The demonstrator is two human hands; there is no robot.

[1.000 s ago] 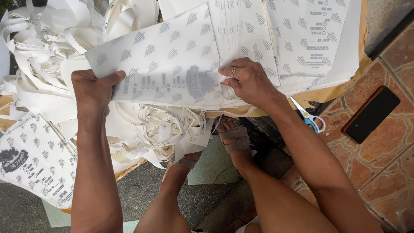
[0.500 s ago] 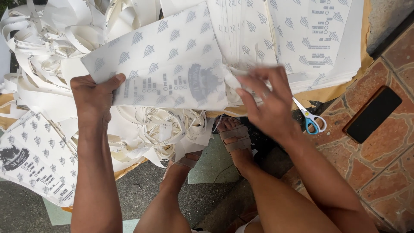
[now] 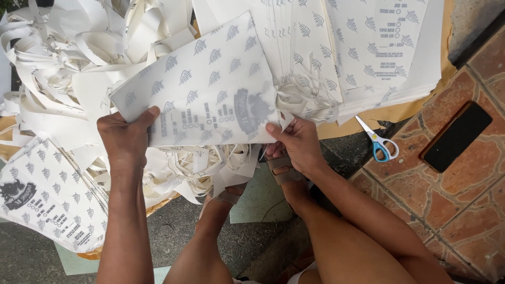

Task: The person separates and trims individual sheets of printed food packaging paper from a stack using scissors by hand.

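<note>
I hold a white printed paper sheet [image 3: 210,89] with grey leaf marks and a dark emblem, tilted up to the right. My left hand [image 3: 129,139] grips its lower left corner, thumb on top. My right hand [image 3: 297,142] pinches its lower right edge, near a tangle of thin paper strips [image 3: 302,97]. Behind the sheet lies a fanned stack of the same printed sheets [image 3: 363,47] on brown cardboard [image 3: 405,110].
A heap of white paper offcut strips [image 3: 58,68] fills the left. Another pile of printed sheets [image 3: 42,200] lies at lower left. Blue-handled scissors [image 3: 379,142] and a black phone [image 3: 456,135] rest on the red tiles at right. My sandalled feet [image 3: 279,173] are below.
My right hand moved down and left from the sheet's right edge to its lower right corner. The sheet has tilted up to the right. My left hand kept its grip.
</note>
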